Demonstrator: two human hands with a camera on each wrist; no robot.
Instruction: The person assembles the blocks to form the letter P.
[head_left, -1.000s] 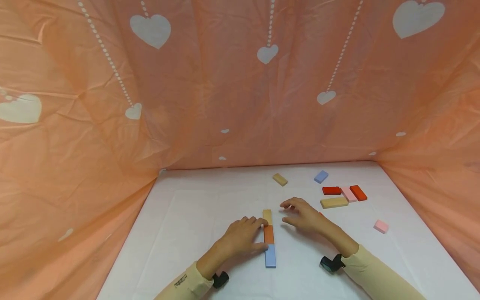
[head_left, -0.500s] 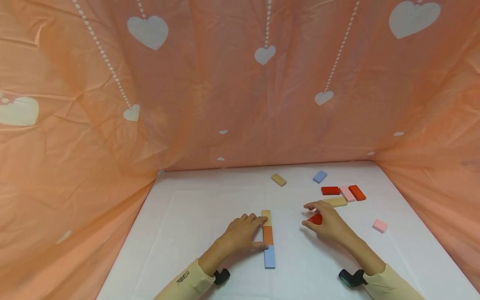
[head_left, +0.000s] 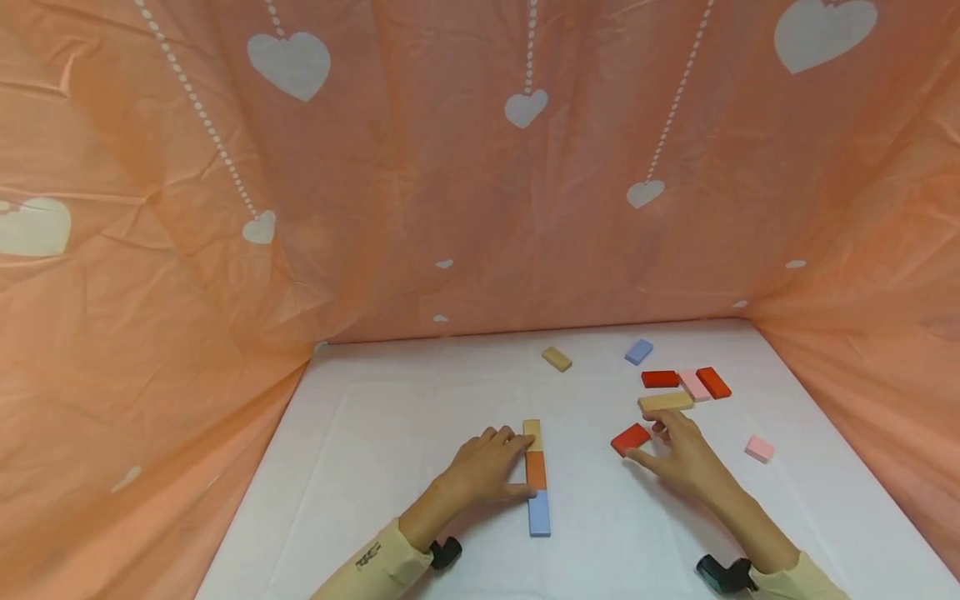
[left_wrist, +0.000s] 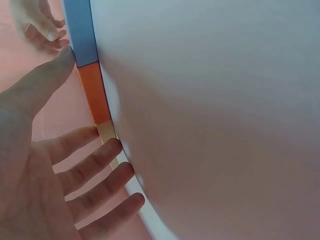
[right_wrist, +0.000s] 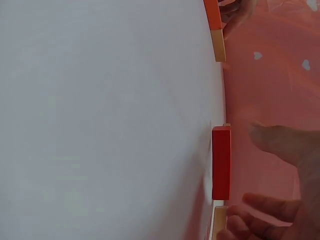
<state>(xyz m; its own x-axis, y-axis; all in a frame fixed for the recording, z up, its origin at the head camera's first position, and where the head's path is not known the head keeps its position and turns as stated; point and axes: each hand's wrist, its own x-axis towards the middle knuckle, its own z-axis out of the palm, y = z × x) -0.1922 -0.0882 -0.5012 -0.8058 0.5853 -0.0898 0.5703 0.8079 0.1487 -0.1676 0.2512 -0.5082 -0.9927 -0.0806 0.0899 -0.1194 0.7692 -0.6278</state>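
Note:
A straight row of a blue block (head_left: 539, 514), an orange block (head_left: 536, 471) and a natural wood block (head_left: 532, 430) lies end to end on the white table. My left hand (head_left: 480, 471) rests beside it, thumb at the blue block and index fingertip at the wood one, fingers spread and fairly straight. Farther right, my right hand (head_left: 686, 454) hovers with thumb and fingers apart, holding nothing. Its thumb is close to a red block (head_left: 630, 439); its fingers are by a longer wood block (head_left: 665, 402). In the right wrist view a gap shows between thumb and the red block (right_wrist: 221, 162).
Behind the right hand lie a dark red block (head_left: 660, 379), a pink block (head_left: 693, 385) and another red block (head_left: 713, 382). A small pink block (head_left: 760, 448) is at the right. A wood block (head_left: 557, 359) and a blue block (head_left: 639, 352) lie toward the back curtain (head_left: 480, 208).
My right hand has moved right, away from the row, reaching round the red block and then past it, leaving that block in plain sight. The left hand has stayed at the row.

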